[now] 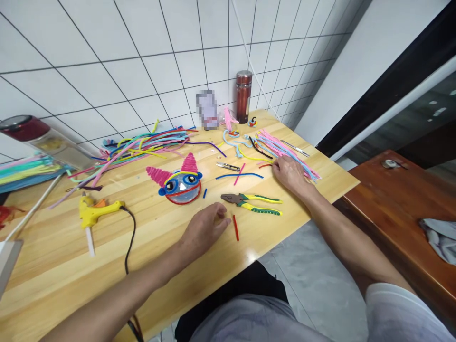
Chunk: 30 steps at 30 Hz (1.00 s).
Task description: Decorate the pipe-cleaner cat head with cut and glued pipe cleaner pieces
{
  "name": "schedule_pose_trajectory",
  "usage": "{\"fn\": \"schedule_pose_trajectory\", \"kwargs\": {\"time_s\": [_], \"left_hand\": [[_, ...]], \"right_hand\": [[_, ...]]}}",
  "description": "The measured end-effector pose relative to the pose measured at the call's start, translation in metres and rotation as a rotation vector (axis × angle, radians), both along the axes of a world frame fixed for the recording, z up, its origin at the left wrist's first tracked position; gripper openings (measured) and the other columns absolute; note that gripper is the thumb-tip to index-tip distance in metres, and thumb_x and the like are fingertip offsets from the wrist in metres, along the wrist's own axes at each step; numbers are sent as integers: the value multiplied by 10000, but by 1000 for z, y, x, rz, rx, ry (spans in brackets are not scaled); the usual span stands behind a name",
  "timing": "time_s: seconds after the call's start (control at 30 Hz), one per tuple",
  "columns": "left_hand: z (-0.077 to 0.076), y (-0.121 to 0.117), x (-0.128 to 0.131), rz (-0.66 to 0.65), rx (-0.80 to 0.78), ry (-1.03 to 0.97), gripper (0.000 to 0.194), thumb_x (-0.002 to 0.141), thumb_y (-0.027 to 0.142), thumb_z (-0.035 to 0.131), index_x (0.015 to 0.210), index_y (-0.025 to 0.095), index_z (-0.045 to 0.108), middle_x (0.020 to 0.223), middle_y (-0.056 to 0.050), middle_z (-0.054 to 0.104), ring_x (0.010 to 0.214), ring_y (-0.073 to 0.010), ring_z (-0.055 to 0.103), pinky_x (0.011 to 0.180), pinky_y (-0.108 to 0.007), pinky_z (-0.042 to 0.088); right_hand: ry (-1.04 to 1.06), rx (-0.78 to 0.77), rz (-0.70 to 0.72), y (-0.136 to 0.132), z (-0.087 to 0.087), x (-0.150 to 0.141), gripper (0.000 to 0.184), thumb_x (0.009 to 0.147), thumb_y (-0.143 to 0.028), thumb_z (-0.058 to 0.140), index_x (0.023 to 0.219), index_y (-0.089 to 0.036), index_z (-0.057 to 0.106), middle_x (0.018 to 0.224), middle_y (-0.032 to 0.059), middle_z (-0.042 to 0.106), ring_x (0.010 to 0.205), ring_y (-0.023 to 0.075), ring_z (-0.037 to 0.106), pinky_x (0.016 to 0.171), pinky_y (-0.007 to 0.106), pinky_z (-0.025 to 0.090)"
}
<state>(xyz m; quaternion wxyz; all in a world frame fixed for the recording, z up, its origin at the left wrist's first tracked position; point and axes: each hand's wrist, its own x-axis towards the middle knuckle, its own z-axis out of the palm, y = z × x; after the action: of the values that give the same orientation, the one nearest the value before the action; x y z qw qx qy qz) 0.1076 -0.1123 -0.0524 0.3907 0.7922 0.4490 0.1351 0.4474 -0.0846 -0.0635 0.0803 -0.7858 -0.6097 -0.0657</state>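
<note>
My left hand (204,227) rests on the wooden table (64,266), fingers curled loosely, next to a short red pipe-cleaner piece (235,227); it holds nothing that I can see. My right hand (290,172) lies palm down at the edge of a pink and blue pipe-cleaner bundle (285,149), fingertips touching the strands. Between the hands lie yellow-handled pliers (252,203). A pipe-cleaner face with pink horns and blue eye rings (178,183) sits in the middle of the table. Small snips (228,166) lie beyond the pliers.
A yellow glue gun (93,212) with a black cord lies at the left. A large pile of coloured pipe cleaners (142,145) lies along the tiled wall. A red flask (243,96) stands at the back. A brown bench (402,209) is at the right.
</note>
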Motion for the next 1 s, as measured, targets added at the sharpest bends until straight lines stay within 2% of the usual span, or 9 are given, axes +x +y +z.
{"fn": "schedule_pose_trajectory", "kwargs": {"time_s": [0.1,0.23,0.37,0.47,0.6,0.73,0.8,0.9,1.0], "left_hand": [[11,4,-4,30,-9,-76,160,915,364,626,940,214,672,760,13,629,628,-142,514,625,-286,378],[35,9,-3,84,-73,-247,287,942,461,604,1028,205,703,626,51,486,579,-133,438,560,-271,325],[49,9,5,84,-188,-349,411,909,503,656,1166,186,698,815,-3,659,667,-138,550,598,-267,410],[49,6,8,30,-311,-390,377,866,476,694,1096,179,722,858,-17,696,669,-131,565,594,-259,426],[47,1,4,-6,-373,-397,253,830,421,675,790,172,694,645,22,593,552,-93,446,523,-234,339],[47,-3,-3,5,-457,-426,248,800,416,688,755,173,667,641,19,615,515,-79,425,497,-224,336],[46,-4,-6,52,-490,-463,260,785,425,707,794,168,671,698,1,664,513,-79,440,488,-225,346],[41,-3,-12,99,-519,-535,295,789,445,729,832,160,665,731,-9,682,516,-79,464,490,-227,358],[35,-3,-17,112,-555,-620,324,785,451,761,864,152,665,708,3,667,508,-72,462,499,-226,357]], "right_hand": [[-16,126,134,-13,7,-5,229,966,-178,499,981,-133,723,985,168,744,906,285,645,747,361,409],[-44,346,480,-41,29,-36,200,1010,-205,517,908,-181,688,871,102,714,830,238,623,775,350,433],[-109,433,727,-65,52,-78,202,1039,-217,535,894,-189,673,831,74,694,778,212,597,743,353,429],[-64,381,798,-72,60,-99,233,1052,-231,522,872,-215,669,827,62,689,769,210,593,750,368,429],[77,278,846,-70,62,-110,251,1066,-247,485,896,-238,670,845,63,681,824,224,616,794,385,454],[165,230,865,-72,57,-109,209,1071,-278,465,1013,-227,659,959,89,703,909,242,644,842,395,505],[193,193,788,-77,47,-103,224,1064,-347,494,1159,-207,640,1109,128,707,1018,277,656,891,426,530],[144,116,610,-89,21,-88,483,1017,-489,571,1369,-158,575,1318,205,644,1183,360,620,975,509,530],[86,30,504,-96,-7,-75,599,1004,-526,574,1437,-112,553,1303,225,636,1173,382,606,982,534,525]]}}
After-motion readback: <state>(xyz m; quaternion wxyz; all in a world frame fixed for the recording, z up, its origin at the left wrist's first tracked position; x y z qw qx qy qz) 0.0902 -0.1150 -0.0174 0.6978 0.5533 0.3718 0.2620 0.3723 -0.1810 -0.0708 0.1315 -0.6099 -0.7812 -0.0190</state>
